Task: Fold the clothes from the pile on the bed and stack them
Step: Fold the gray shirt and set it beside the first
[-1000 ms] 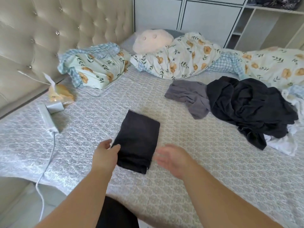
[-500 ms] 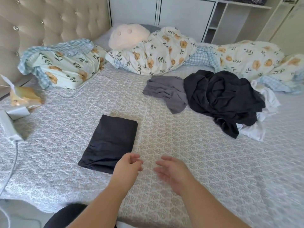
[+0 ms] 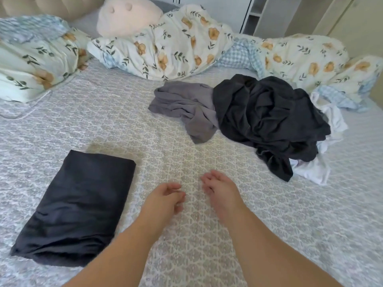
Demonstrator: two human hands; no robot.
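Observation:
A folded dark garment (image 3: 78, 206) lies flat on the bed's patterned cover (image 3: 207, 235) at the front left. The pile sits at the middle right: a grey garment (image 3: 186, 108), crumpled black clothes (image 3: 267, 119) and white cloth (image 3: 315, 168) under them. My left hand (image 3: 165, 199) hovers over the cover just right of the folded garment, fingers loosely curled and holding nothing. My right hand (image 3: 219, 189) is beside it, fingers relaxed and empty, pointing toward the pile.
A floral quilt (image 3: 165, 50) is bunched along the back of the bed, with a floral pillow (image 3: 35, 63) at the left and a pale plush cushion (image 3: 128, 17) behind. White shelving (image 3: 259, 15) stands beyond the bed.
My left hand let go of the folded dark garment and moved right, away from it. Both hands now hang over bare cover, and the view has swung right toward the pile.

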